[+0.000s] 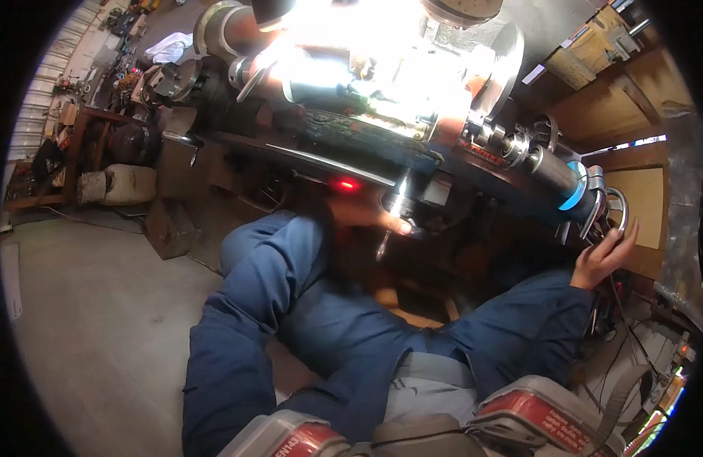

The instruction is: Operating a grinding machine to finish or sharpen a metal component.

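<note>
A large metalworking machine (344, 141) with steel and dark oily parts stretches across the upper middle. Under its front edge my left hand (363, 214) reaches in, its thumb side beside a dark round knob (417, 231); most of its fingers are hidden in shadow, and what they close on is unclear. A shiny lever (382, 245) hangs down in front of that hand. Far to the right, my right hand (601, 260) has its fingers at a curved metal handle (620, 207). This handle sits at the end of a dark cylinder with a blue band (573, 187).
A glaring light washes out the machine's top. A red lamp (347, 184) glows on its front. At the left stand a dirty pale canister (120, 184) and a cluttered bench (73, 145). A wooden panel (633, 202) lies behind my right hand; cables (633, 327) hang below.
</note>
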Tool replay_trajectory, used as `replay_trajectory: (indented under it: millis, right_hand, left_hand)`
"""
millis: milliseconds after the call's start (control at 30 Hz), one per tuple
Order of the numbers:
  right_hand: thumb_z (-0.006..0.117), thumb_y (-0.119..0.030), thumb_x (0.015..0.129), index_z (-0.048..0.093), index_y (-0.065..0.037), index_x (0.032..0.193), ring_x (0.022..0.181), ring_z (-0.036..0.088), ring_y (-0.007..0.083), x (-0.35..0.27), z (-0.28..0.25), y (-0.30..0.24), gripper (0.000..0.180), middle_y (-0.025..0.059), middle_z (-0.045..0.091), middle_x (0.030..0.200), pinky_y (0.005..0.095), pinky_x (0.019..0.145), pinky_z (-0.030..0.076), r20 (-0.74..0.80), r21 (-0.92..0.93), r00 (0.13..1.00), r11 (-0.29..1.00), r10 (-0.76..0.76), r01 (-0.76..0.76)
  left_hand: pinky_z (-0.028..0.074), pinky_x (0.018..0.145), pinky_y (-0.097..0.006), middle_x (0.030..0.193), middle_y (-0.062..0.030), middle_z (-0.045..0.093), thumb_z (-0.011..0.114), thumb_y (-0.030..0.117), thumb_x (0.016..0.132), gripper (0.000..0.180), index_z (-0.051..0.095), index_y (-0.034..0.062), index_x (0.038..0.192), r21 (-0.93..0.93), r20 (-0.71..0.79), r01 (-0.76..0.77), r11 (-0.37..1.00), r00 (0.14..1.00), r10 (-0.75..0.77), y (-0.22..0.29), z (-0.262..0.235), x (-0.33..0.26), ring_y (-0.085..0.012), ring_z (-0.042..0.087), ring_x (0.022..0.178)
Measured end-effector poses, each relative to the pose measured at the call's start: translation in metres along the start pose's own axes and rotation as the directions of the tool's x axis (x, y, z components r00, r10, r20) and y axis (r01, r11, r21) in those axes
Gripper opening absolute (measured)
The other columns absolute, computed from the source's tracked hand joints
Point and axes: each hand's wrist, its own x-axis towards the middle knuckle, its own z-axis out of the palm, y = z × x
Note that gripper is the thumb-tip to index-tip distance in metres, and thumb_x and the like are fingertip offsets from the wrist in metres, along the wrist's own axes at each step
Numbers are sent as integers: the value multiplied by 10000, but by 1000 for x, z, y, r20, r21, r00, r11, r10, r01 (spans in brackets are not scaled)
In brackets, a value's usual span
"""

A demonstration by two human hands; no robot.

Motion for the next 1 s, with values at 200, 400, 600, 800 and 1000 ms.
replay_trajectory:
  millis: [200,400,600,800,1000]
  right_hand:
    - [365,-287,984,365,39,1329,1172,472,381,-14,6,9,474,273,469,1263,425,985,351,56,-84,997,995,-56,60]
    - [360,-273,993,426,18,1298,1131,524,348,6,5,8,427,241,516,1233,386,947,397,124,-38,991,998,56,-52]
    - [392,-224,982,509,-31,1258,1084,567,281,26,-1,7,356,160,583,1192,346,926,418,281,-88,944,984,174,-155]
    - [401,-209,982,531,-16,1234,1144,533,257,50,-2,19,343,149,574,1214,334,978,379,468,-113,858,977,213,-181]
    - [411,-231,980,563,-45,1215,1127,543,249,62,0,31,336,151,599,1177,333,980,374,552,-253,783,953,286,-170]
  left_hand:
    - [374,998,-367,1286,-199,477,840,382,613,997,329,-39,1358,134,-85,-44,990,995,55,-13,-5,5,-298,441,1202]
    - [387,985,-369,1282,-197,482,832,358,626,958,344,-38,1350,116,-43,-37,993,998,42,-12,-4,6,-290,456,1188]
    - [409,953,-373,1226,-182,510,837,315,624,918,362,-35,1327,56,-13,36,998,999,-35,-5,-3,3,-278,488,1128]
    - [470,872,-340,1189,-151,548,814,162,647,895,331,-14,1380,257,-91,-51,965,993,77,-5,-2,4,-216,545,1036]
    - [402,965,-366,1273,-205,486,830,322,624,983,307,-45,1371,120,-113,-28,992,993,41,-8,0,3,-288,476,1151]
